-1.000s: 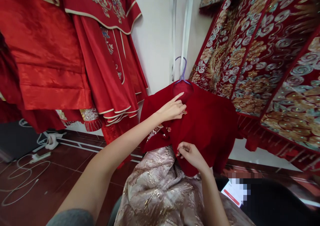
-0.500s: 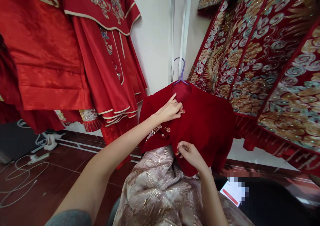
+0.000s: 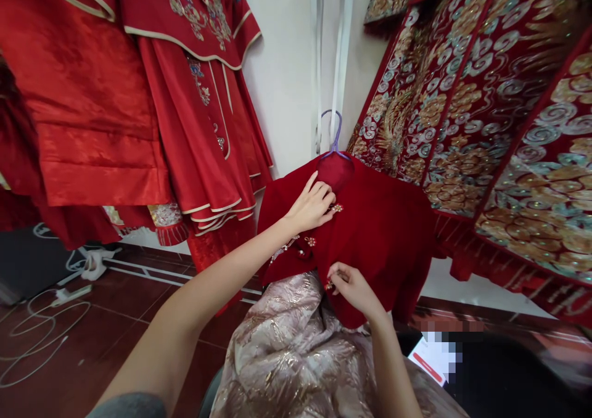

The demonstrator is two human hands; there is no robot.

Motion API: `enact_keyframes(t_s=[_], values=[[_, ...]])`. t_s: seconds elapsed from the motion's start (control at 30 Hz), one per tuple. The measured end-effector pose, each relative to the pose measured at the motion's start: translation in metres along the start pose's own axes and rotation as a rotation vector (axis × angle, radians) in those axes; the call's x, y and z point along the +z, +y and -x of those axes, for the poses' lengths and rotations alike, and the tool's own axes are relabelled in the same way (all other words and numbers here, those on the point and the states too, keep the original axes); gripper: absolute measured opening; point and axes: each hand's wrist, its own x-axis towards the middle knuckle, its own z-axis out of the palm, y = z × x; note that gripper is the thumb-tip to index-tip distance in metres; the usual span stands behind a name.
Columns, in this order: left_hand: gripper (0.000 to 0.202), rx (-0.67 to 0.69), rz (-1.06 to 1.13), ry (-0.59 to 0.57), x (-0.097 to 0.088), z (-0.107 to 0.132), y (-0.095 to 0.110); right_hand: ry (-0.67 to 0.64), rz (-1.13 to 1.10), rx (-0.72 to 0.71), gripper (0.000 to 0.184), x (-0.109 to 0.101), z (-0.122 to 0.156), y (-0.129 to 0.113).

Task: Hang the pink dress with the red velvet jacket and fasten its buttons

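Note:
A dark red velvet jacket (image 3: 379, 233) hangs on a purple hanger (image 3: 333, 137) in front of me. My left hand (image 3: 312, 207) rests on its chest just below the collar, fingers curled against the cloth beside a gold frog button (image 3: 337, 208). My right hand (image 3: 351, 285) pinches the jacket's front edge low down, at another small button. Under the jacket hangs a pale pink and gold brocade skirt (image 3: 287, 350).
Red satin robes (image 3: 139, 97) with embroidery hang on the left. Heavily embroidered red and gold garments (image 3: 485, 116) hang on the right. White cables (image 3: 41, 325) lie on the dark red floor. A black surface with a white card (image 3: 435, 359) sits at lower right.
My left hand's index finger, stretched out toward the collar before, has curled in and the hand now lies closer against the cloth. My right hand keeps its pinch.

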Motion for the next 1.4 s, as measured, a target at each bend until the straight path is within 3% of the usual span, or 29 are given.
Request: enact_keyframes(t_s=[0.33, 0.5, 0.7, 1.1, 1.17, 1.23, 1.3, 1.4], values=[[0.015, 0.049, 0.059, -0.033, -0.005, -0.001, 0.001, -0.001, 0.005, -0.006, 0.013, 0.001, 0.0, 0.0], [0.015, 0.034, 0.029, 0.026, -0.007, 0.001, 0.004, -0.002, -0.001, -0.006, 0.013, 0.0, -0.001, 0.002], [0.018, 0.076, 0.077, -0.046, -0.007, 0.001, 0.005, -0.001, 0.009, 0.001, 0.013, 0.001, -0.001, 0.003], [0.023, 0.074, 0.01, -0.032, -0.004, 0.002, 0.005, -0.013, 0.024, -0.035, 0.013, 0.002, -0.002, 0.007], [0.023, 0.071, -0.005, -0.021, -0.007, 0.002, 0.004, 0.151, 0.036, -0.116, 0.017, 0.004, -0.001, 0.001], [0.024, 0.071, -0.061, -0.022, -0.011, 0.004, 0.0, 0.473, 0.056, -0.23, 0.025, 0.004, 0.0, -0.014], [0.025, 0.074, -0.137, -0.057, -0.014, 0.006, -0.005, 0.804, 0.126, -0.347, 0.034, -0.001, -0.004, -0.037], [0.031, 0.025, -0.224, -0.148, -0.014, 0.009, -0.011, 1.085, 0.374, -0.507, 0.055, -0.011, -0.026, -0.077]])
